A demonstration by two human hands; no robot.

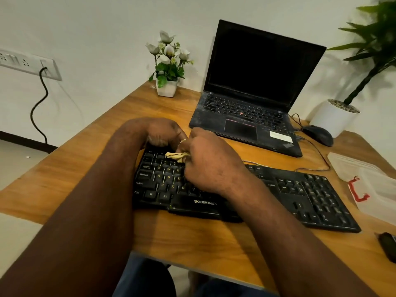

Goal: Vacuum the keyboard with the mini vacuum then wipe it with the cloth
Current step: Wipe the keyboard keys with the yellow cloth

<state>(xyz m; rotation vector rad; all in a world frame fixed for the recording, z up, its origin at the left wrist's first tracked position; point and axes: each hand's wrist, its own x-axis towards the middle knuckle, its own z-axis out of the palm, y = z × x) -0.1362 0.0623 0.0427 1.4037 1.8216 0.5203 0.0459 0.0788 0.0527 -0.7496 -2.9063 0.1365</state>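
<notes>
Head view suggests the wiping stage, with the right hand [211, 166] clutching the cloth [177, 156] on the keyboard [310, 196] and the left hand [164, 131] at its far edge, grip unclear — the right half probably remains.

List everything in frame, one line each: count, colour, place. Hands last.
keyboard: 1, black, middle of desk
cloth: 1, yellowish, bunched on the keyboard's upper-left keys
laptop: 1, black, open, behind keyboard
mouse: 1, black, right of laptop
flower pot: 1, white, far desk edge
potted plant: 1, green in white pot, far right
plastic box: 1, clear with red clip, right of keyboard
dark object: 1, black, near right edge, unclear
wall socket: 1, white, black cable plugged in
desk: 1, wooden
left hand: on keyboard's far-left corner
right hand: grips cloth
</notes>
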